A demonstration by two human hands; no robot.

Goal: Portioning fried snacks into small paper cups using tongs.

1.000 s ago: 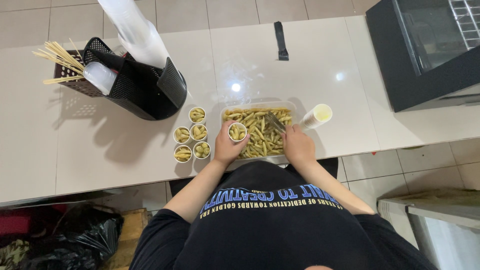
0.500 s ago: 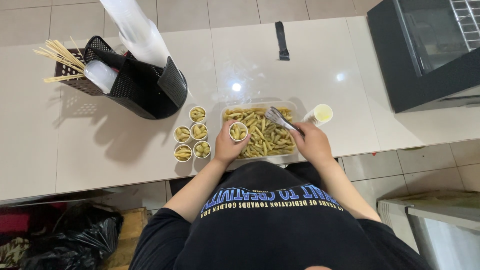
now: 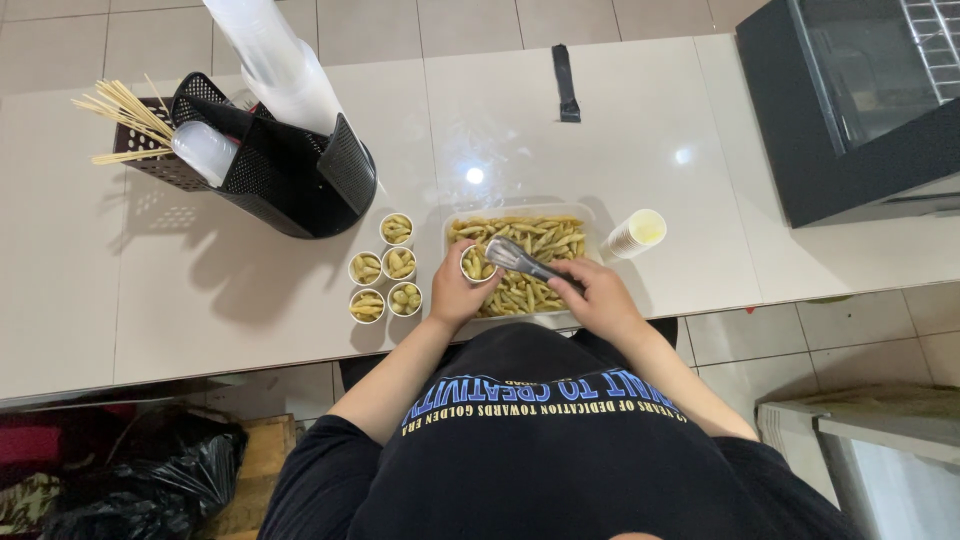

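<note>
Head view: left hand (image 3: pixel 452 296) grips round paper cup (image 3: pixel 474 266); right hand (image 3: pixel 592 296) holds metal tongs (image 3: pixel 522 261).

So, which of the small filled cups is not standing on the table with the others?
The cup in the left hand, held over the food tray. The other five cups stand grouped on the table further left.

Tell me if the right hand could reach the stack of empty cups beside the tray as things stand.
Probably yes: the stack of cups lies just right of the tray, with bare counter between it and the right hand. But that hand is holding the tongs.
</note>
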